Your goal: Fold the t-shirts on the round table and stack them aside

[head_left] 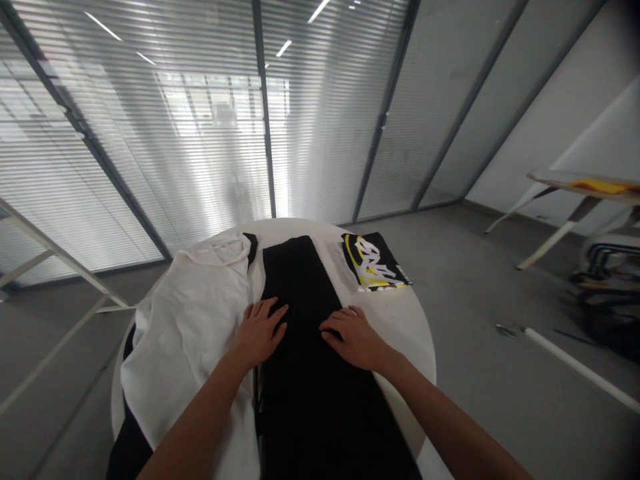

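A long black garment (pixel 310 400), perhaps trousers, lies lengthwise on the round white table (pixel 405 327) and runs out of view at the bottom. My left hand (pixel 260 330) rests on its left edge with fingers spread. On the opposite edge lies my right hand (pixel 355 337), palm down, its fingers stretched over the cloth. Left of the garment is a loosely spread white top (pixel 195 327), with black cloth (pixel 131 440) showing under it. A folded black garment with white and yellow print (pixel 375 261) sits at the table's far right.
Behind the table is a glass partition with blinds (pixel 215 153). A metal frame (pixel 60 250) stands at left. To the right are another table (pixel 585 187) with a yellow thing on it, black chairs (pixel 610 280), and a white pole (pixel 580 367) on the floor.
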`<action>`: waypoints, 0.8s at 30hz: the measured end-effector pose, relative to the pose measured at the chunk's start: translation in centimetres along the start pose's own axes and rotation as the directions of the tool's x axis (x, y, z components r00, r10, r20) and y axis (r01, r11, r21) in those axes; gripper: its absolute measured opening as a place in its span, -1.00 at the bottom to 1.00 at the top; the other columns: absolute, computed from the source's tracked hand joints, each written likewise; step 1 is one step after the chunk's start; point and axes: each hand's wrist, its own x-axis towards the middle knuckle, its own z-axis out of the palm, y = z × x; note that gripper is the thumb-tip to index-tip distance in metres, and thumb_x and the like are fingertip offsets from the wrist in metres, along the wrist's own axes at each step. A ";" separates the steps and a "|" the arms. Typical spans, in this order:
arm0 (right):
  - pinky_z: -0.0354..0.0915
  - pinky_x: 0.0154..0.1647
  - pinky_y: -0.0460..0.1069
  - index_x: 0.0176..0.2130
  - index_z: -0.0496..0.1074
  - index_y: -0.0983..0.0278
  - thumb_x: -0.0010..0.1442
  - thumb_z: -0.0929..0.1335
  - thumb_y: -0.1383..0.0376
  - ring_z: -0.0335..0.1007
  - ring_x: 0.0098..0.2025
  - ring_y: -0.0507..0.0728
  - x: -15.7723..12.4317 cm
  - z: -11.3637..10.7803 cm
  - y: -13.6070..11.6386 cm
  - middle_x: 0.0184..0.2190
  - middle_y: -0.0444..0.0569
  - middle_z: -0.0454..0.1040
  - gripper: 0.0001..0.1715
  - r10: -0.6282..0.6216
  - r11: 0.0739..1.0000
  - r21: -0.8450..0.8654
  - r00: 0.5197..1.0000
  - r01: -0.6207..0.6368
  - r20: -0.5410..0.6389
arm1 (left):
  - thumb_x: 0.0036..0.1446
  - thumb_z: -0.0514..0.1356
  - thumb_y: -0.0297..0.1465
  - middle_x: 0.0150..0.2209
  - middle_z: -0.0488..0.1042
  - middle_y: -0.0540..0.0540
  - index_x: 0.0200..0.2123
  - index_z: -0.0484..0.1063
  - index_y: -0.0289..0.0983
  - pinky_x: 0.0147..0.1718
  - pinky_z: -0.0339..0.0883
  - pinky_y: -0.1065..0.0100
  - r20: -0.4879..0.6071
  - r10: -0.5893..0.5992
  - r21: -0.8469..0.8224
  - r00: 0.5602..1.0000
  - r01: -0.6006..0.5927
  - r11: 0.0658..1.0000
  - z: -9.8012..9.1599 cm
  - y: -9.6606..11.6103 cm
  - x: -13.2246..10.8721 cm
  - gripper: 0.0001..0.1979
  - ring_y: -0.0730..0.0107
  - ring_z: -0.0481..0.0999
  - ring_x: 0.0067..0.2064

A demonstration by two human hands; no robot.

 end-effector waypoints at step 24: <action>0.09 0.11 0.19 -0.05 0.45 0.17 0.29 0.25 0.03 0.37 -0.01 0.23 4.7 -0.2 0.2 -0.11 0.02 0.49 -0.61 0.116 0.991 -0.069 0.993 -0.116 -0.005 | 0.30 -0.01 -0.27 -0.12 0.49 -0.12 0.03 0.44 -0.11 0.22 -0.06 -0.12 0.030 -0.138 -0.005 0.990 0.138 0.990 -0.8 -0.4 0.2 -0.66 0.16 0.41 0.01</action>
